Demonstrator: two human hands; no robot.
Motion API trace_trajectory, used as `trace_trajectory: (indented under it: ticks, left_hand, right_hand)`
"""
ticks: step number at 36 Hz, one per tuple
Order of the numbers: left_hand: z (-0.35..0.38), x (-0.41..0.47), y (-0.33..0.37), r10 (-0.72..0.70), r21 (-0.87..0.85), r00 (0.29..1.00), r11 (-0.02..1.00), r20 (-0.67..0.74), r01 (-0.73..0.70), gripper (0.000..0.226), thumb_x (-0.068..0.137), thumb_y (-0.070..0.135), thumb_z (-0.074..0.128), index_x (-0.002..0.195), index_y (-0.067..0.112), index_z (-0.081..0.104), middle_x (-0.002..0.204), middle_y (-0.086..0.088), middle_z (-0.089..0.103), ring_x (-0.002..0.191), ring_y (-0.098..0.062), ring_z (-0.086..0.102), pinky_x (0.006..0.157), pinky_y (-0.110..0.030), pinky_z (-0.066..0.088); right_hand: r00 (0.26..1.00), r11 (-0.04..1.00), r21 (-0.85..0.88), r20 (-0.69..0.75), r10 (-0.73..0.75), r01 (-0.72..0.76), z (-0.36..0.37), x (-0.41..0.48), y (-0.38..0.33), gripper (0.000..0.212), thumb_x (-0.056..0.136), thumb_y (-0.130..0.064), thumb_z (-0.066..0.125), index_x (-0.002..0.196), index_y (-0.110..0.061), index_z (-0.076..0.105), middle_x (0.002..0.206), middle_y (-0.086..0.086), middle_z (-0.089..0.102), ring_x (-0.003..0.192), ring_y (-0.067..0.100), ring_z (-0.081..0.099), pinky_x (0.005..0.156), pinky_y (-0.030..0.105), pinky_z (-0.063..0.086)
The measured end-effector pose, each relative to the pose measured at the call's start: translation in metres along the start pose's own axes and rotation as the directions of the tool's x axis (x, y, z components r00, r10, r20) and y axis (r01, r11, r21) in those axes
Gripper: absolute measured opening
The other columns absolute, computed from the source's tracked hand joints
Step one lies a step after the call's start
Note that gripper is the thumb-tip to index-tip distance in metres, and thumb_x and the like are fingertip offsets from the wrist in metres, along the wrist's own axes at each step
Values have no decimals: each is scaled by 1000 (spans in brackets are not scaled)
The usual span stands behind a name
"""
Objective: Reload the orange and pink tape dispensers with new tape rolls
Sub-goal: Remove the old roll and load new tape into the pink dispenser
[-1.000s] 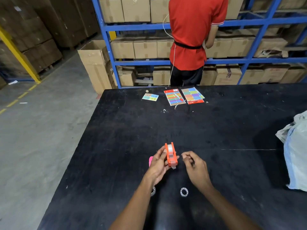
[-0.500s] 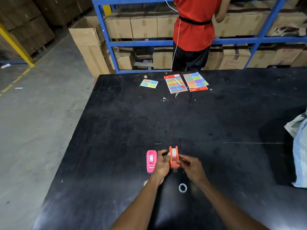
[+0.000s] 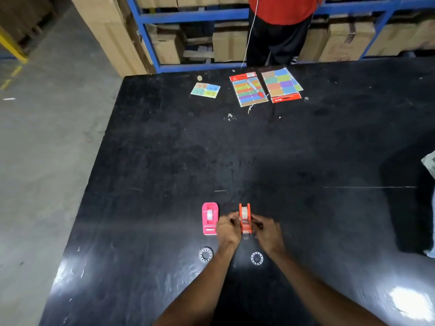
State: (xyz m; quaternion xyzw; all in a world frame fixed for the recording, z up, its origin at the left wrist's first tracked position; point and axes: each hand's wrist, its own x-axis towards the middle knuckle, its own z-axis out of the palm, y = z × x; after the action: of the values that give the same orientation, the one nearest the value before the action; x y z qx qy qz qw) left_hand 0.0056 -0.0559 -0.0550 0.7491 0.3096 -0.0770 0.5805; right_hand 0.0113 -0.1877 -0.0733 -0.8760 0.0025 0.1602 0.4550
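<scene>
The orange tape dispenser (image 3: 244, 217) stands upright on the black table (image 3: 259, 149) with a clear tape roll in it. My left hand (image 3: 227, 231) grips its left side and my right hand (image 3: 267, 232) grips its right side. The pink tape dispenser (image 3: 209, 218) lies on the table just left of my left hand, a tape roll seated in it. Two empty clear tape cores rest nearer to me: one (image 3: 206, 254) left of my left wrist, one (image 3: 256, 258) between my forearms.
Colourful sticker packs (image 3: 249, 91) (image 3: 281, 85) and a small card (image 3: 205, 90) lie at the table's far edge. A person in a red shirt (image 3: 280, 24) stands there before blue shelving with cartons. A plastic bag (image 3: 429, 165) is at the right edge. Concrete floor is left.
The orange dispenser was lifted in my left hand; now it stands on the table held by both hands. The view has tilted down, and the pink dispenser and left core have come into sight.
</scene>
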Motion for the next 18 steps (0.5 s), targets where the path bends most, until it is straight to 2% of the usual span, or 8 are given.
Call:
trace_trajectory:
  ticks: [4,7,9,12,14,15,17,18]
  left_hand:
    - [5,1,0,25,-65,999,997,-44,-28,22,87,-18,51,94,-10,70,85,-8,69,61,16,63,67,-10,50]
    - [3,1,5,21,-37,999,999,-50,-22,24,84,-26,46,98,-19,63,71,0,64,55,11,63,60,-5,49]
    - [-1,-2,8,28,26,1000,999,-6,-28,22,88,-20,45,102,-19,62,70,-5,64,52,6,63,54,-6,49]
    - [-2,0,2,60,111,997,992,41,-64,23,96,-1,46,106,-12,63,84,-18,64,51,-1,65,48,-13,52]
    - [0,6,-2,43,72,999,996,27,-45,20,93,-7,47,101,-13,65,88,-19,65,54,2,65,57,-17,54]
    - [0,5,0,41,45,999,998,24,-42,20,91,-14,47,98,-13,65,91,-19,65,56,7,64,63,-16,53]
    - [1,1,3,25,-28,999,999,48,-24,22,92,-14,45,103,-15,63,90,-15,65,58,14,62,62,-5,49]
    - [-1,-4,6,29,-46,998,999,59,-27,22,94,-10,44,106,-13,62,86,-10,65,57,16,62,59,-4,48]
  right_hand:
    - [1000,1000,11,-16,13,-13,-2,4,-3,38,84,-5,68,112,-30,74,106,-15,75,98,-4,67,86,17,53]
    - [1000,1000,4,-15,3,-3,1,5,-1,39,83,-3,68,111,-28,75,106,-12,76,99,-2,68,88,17,53]
    - [1000,1000,3,-19,-3,3,2,5,-1,37,83,-2,69,109,-26,76,105,-11,77,98,-3,68,88,14,51]
    - [999,1000,-20,-27,-18,18,3,7,1,35,84,-4,70,111,-26,75,106,-9,77,97,-2,68,89,20,54]
    - [1000,999,-29,-21,-14,13,1,8,1,32,84,-8,72,111,-25,75,105,-7,77,94,-4,68,88,20,55]
    - [1000,999,-40,-24,-15,14,0,8,0,31,84,-8,72,110,-25,76,103,-6,77,90,-8,67,86,15,53]
    - [999,998,-59,-40,-22,19,-5,8,-6,30,82,-6,73,108,-22,76,98,-4,78,81,-17,63,79,7,50]
    - [998,998,-62,-54,-19,15,-7,7,-7,31,81,-4,74,108,-19,76,96,-1,79,79,-16,62,78,10,51]
